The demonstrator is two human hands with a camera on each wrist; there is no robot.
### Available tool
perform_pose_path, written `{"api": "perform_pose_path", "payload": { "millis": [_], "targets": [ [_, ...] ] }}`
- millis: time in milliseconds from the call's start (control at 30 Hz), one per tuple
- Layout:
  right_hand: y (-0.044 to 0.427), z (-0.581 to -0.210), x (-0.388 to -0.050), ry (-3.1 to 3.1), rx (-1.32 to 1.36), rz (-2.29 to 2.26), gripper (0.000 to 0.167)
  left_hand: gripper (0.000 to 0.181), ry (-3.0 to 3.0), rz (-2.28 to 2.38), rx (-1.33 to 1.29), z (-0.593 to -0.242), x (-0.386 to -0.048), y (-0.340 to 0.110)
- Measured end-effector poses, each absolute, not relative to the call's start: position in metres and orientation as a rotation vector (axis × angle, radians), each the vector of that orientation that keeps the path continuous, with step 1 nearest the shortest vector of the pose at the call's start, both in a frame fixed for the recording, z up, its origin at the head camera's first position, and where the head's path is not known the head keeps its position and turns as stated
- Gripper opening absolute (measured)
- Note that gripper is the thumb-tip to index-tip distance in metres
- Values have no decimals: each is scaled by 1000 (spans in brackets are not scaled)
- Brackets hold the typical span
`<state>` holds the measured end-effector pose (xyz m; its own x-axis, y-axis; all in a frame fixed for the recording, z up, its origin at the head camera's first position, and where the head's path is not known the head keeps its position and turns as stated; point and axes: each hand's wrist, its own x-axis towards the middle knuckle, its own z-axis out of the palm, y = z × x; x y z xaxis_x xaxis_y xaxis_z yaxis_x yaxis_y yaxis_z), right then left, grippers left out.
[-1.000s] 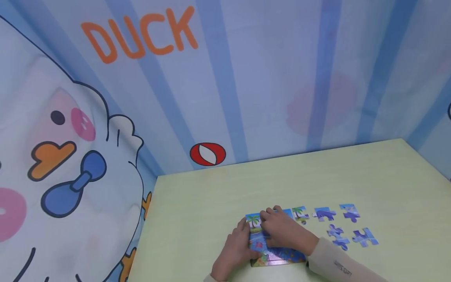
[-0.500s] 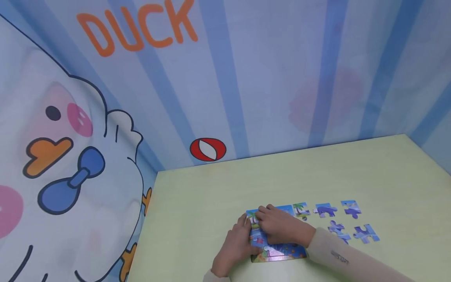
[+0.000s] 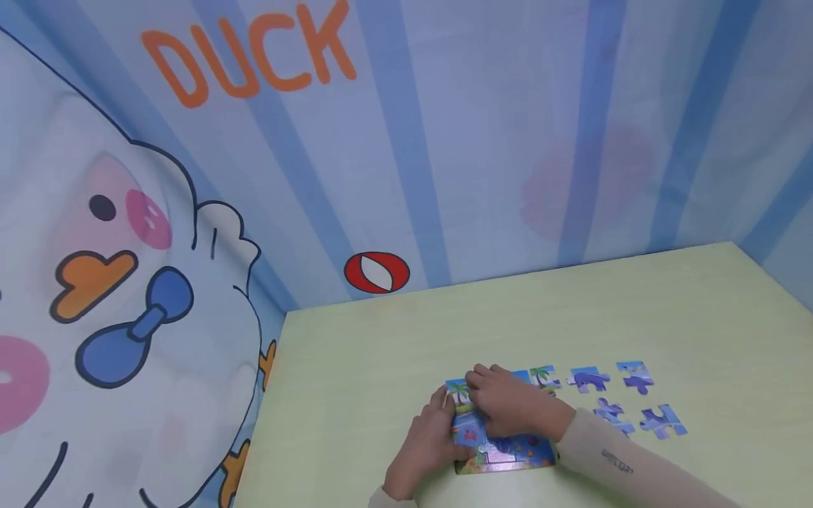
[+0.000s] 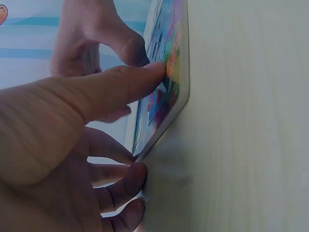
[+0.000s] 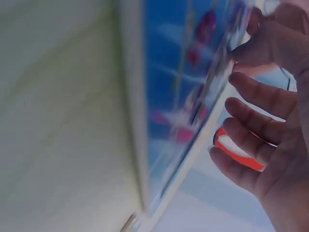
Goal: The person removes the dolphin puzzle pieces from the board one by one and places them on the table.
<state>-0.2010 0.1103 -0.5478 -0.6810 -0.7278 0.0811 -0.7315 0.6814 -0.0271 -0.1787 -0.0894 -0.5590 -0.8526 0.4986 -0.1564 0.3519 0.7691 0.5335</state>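
A jigsaw puzzle board (image 3: 517, 451) with a bright sea and beach picture lies flat on the table. My left hand (image 3: 427, 441) holds its left edge; in the left wrist view the thumb (image 4: 140, 79) presses the picture and the other fingers bend against the edge. Over the upper middle of the board is my right hand (image 3: 517, 406), fingers curved down to the surface beside a palm tree picture (image 3: 459, 390). Whether a piece lies under those fingertips is hidden. In the right wrist view the right thumb (image 5: 258, 46) touches the board near its far rim.
Several loose jigsaw pieces lie right of the board: a palm tree piece (image 3: 545, 376) at its corner, a dolphin piece (image 3: 589, 381), and purple-blue ones (image 3: 663, 421) further right. Behind the pale table (image 3: 356, 367) stands a striped cloth wall (image 3: 483, 141) with a duck print.
The head view shifts slightly. Both hands stay on the board in nearly the same places; the right hand makes only small movements at the upper left. The loose pieces lie as before.
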Motion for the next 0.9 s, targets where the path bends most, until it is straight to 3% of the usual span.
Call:
{"api": "perform_pose_path", "payload": {
  "millis": [100, 200, 467, 700, 900],
  "targets": [
    [126, -546, -201, -2884, 1141, 229, 14, 94, 2673, 720, 649, -559, -178, -87],
    [138, -544, -201, -2927, 1111, 345, 21, 93, 2673, 720, 638, -559, -178, -87],
    [147, -547, -202, -2848, 1169, 316, 8, 93, 2674, 724, 625, -559, -179, -88],
    [155, -543, -195, -3027, 1087, 419, 46, 93, 2671, 724, 642, -558, -179, -88],
    [151, -539, -196, -2969, 1133, 340, 36, 92, 2676, 715, 645, -559, -178, -89]
  ]
}}
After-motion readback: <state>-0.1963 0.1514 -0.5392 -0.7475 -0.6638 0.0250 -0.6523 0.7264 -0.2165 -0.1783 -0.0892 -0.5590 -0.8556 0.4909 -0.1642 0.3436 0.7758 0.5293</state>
